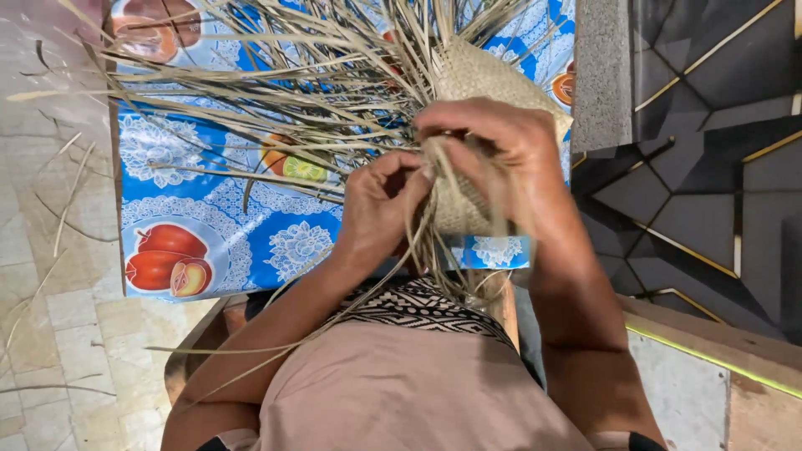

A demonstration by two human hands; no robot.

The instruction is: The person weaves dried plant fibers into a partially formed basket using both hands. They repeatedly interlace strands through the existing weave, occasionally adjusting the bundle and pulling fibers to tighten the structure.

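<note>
Both hands work at the lower edge of a pale tan woven straw mat piece (480, 79). The left hand (380, 205) pinches thin dry straw strips (276, 92) between its curled fingers. The right hand (501, 142) arches over the weave, fingers closed on it. Loose strips fan out beyond and left of the hands, covering much of the blue fruit-patterned plastic tablecloth (209, 217). The right hand hides the weave's edge.

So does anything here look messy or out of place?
A few dry straw strips lie scattered loose on the tiled floor, off the blue fruit-print cloth. Otherwise both hands grip the woven piece neatly.
</note>
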